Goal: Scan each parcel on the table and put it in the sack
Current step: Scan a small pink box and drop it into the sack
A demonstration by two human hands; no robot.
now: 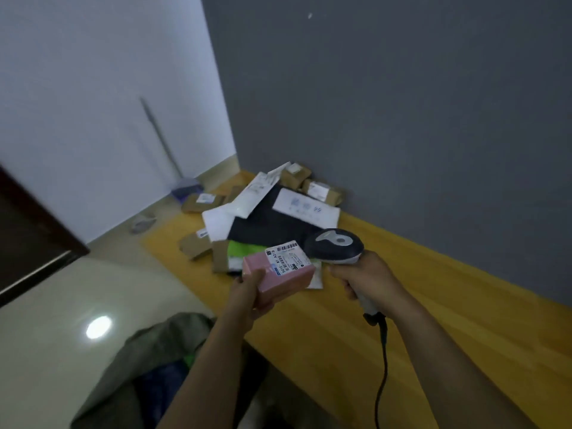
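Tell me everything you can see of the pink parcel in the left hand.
The pink parcel is a small rectangular box, cardboard by its look, closed, with a white barcode label on its upper face. The left hand grips its near end, thumb on top, holding it tilted above the yellow table. The scanner head sits close on its right.
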